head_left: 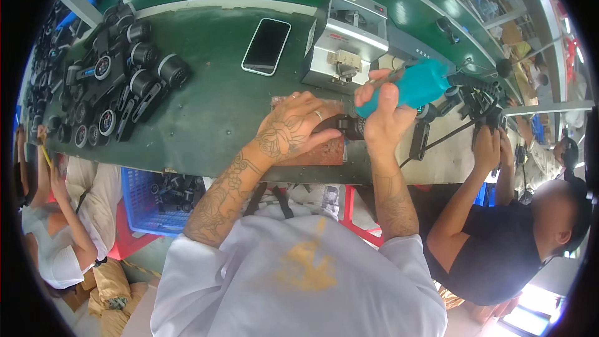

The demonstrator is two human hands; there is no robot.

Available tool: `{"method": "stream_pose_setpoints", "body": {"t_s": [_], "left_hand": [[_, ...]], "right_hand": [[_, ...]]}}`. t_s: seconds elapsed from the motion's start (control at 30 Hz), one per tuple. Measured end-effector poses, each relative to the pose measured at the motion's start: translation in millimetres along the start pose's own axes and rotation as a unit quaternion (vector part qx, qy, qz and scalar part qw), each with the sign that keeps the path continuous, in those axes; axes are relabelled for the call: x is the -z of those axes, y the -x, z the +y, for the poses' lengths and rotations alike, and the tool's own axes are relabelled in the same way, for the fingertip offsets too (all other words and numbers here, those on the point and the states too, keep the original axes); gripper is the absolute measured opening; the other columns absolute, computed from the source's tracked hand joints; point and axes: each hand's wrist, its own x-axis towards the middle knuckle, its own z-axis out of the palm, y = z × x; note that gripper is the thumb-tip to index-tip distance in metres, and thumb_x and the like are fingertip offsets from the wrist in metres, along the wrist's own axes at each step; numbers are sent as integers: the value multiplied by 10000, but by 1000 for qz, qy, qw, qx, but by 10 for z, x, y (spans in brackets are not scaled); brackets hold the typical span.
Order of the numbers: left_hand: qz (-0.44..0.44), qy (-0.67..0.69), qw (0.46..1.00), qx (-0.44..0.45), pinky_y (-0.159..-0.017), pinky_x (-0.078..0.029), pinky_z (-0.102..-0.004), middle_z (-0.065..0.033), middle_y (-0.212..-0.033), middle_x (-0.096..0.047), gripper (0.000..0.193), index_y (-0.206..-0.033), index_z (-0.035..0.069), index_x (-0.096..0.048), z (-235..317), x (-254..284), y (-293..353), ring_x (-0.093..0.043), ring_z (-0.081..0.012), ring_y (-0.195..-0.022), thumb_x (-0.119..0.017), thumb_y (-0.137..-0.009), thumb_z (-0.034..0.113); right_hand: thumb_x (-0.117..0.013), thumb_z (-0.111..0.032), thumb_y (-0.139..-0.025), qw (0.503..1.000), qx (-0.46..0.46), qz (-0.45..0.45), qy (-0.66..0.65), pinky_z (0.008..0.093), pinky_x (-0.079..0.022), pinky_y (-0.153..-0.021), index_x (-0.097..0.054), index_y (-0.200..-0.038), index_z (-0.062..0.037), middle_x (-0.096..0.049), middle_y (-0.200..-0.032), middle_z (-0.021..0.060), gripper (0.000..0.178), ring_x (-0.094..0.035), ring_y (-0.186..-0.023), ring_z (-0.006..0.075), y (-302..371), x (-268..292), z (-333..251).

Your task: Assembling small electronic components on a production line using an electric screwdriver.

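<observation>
My right hand (pixel 388 115) is closed around a teal electric screwdriver (pixel 417 86), which lies slanted with its rear toward the right. My left hand (pixel 292 126) presses a black plastic part (pixel 340 126) down on a reddish-brown board (pixel 315 155), thumb along the part's near side. The part's round end sits beside my right wrist, and that wrist covers some of it. Just beyond the hands stands a silver box-shaped screw feeder (pixel 349 43). The screwdriver's tip is hidden by my right fingers.
A phone (pixel 267 47) lies on the green table (pixel 206 34). Black parts with round heads (pixel 142 81) are heaped at left. A blue crate (pixel 140 203) stands below the table's near edge. Co-workers sit on both sides; one person's hands (pixel 490 150) work close at right.
</observation>
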Motion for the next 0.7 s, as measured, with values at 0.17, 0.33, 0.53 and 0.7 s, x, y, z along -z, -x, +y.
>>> {"method": "stream_pose_setpoints", "body": {"t_s": [0.17,0.33,0.53,0.7], "left_hand": [[-13,4,1000,9,-960,-483,-412,-62,-1088,-672,437,-1242,135,-654,14,8,-5,-604,-260,-1040,-695,-901,404],[-31,-33,999,5,-999,-460,-445,-99,-1122,-650,418,-1232,109,-642,12,-8,3,-584,-306,-1095,-656,-932,400],[-45,-46,998,1,-1025,-433,-454,-112,-1135,-632,433,-1233,82,-622,23,9,-16,-570,-319,-1125,-633,-947,407],[-51,-22,998,15,-1018,-433,-446,-105,-1109,-630,434,-1268,89,-601,37,34,-3,-564,-310,-1132,-626,-952,385]], "right_hand": [[-613,-441,-1002,999,-18,-2,35,325,-464,-601,-538,-1041,28,-559,-745,76,476,-563,-652,193,50,15,52],[-598,-413,-1015,1000,-3,-12,14,339,-461,-600,-521,-993,2,-554,-739,82,423,-551,-643,194,64,2,124],[-581,-389,-1027,1000,-8,9,14,336,-461,-595,-519,-992,0,-549,-727,80,396,-544,-631,191,45,5,124],[-566,-440,-1026,995,0,18,101,308,-468,-599,-572,-1082,21,-573,-738,60,465,-582,-656,178,-135,-9,66]]}}
